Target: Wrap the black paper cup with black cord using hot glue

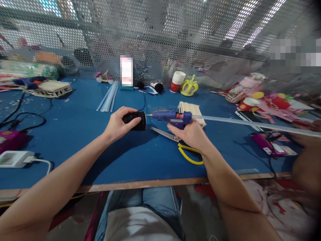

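My left hand (117, 124) grips a small black cylinder (138, 120) lying on its side on the blue table (75, 134). My right hand (192, 134) holds a blue glue gun (173, 117) with an orange trigger; its metal nozzle points left, close to the cylinder's open end. A long clear glue stick (250, 123) sticks out of the gun's back toward the right. Under my right hand lie scissors (175, 140) with yellow handles.
A bundle of wooden sticks (192, 108) lies behind the gun. Clear glue sticks (109, 95), a paper cup (177, 81), a yellow crown (189, 87) and a phone (126, 71) stand farther back. Cables and a charger (15, 158) sit left; craft scraps and another person's arm (307, 160) right.
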Demonstrator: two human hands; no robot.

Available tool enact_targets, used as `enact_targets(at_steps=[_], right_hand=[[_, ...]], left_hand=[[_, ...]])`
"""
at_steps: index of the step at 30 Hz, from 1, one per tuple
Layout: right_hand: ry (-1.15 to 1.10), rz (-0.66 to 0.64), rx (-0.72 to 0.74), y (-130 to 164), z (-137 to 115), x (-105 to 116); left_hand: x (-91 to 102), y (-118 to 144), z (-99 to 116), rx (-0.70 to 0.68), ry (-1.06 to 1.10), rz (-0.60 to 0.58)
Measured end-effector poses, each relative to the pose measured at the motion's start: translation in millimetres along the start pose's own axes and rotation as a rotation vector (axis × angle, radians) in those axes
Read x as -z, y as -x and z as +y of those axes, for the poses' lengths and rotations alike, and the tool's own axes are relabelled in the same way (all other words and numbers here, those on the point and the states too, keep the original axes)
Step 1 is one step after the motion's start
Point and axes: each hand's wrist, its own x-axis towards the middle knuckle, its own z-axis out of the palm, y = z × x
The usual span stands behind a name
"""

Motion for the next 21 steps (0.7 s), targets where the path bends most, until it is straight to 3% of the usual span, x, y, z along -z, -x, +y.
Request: enact_targets(at_steps=[21], right_hand=[[0.039,-0.01,-0.012,-3.3,6.0,-5.6]], left_hand=[[-0.4,1.3,3.1,-0.103,-0.014,-0.033]])
